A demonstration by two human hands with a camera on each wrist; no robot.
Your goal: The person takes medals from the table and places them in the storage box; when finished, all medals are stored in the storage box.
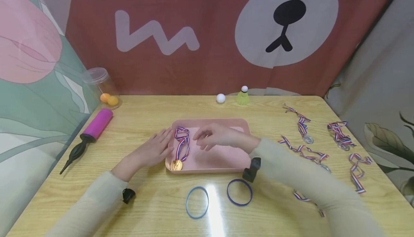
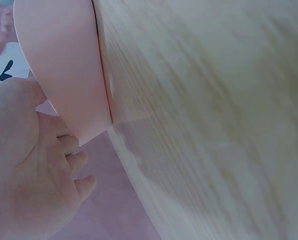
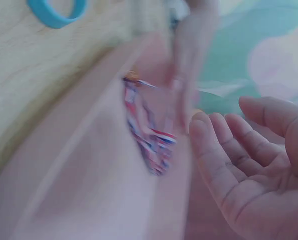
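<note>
The person is sitting at a light wooden table [image 1: 278,208] with a shallow pink plastic tray [image 1: 223,159] in the middle. A gold round medal on a red, white and blue striped ribbon [image 1: 181,147] is lying inside the tray, at its left end, with the gold disc close to the near left corner.

The left hand [image 1: 154,150] is resting flat beside the left wall of the tray; its fingers are straight and are touching the tray's edge, gripping nothing. The right hand [image 1: 216,138] is hovering above the tray, just to the right of the ribbon. Its fingers are loosely bent and relaxed, and they are holding nothing; the right wrist view is showing an empty palm [image 3: 259,175].

In front of the tray, two thin blue rubber bracelets [image 1: 197,201] are lying on the table. Several silver medals with the same striped ribbons [image 1: 304,129] are lying at the right. At the left, a pink and black hand pump [image 1: 88,134] is lying near a clear plastic jar with orange balls [image 1: 102,86].
</note>
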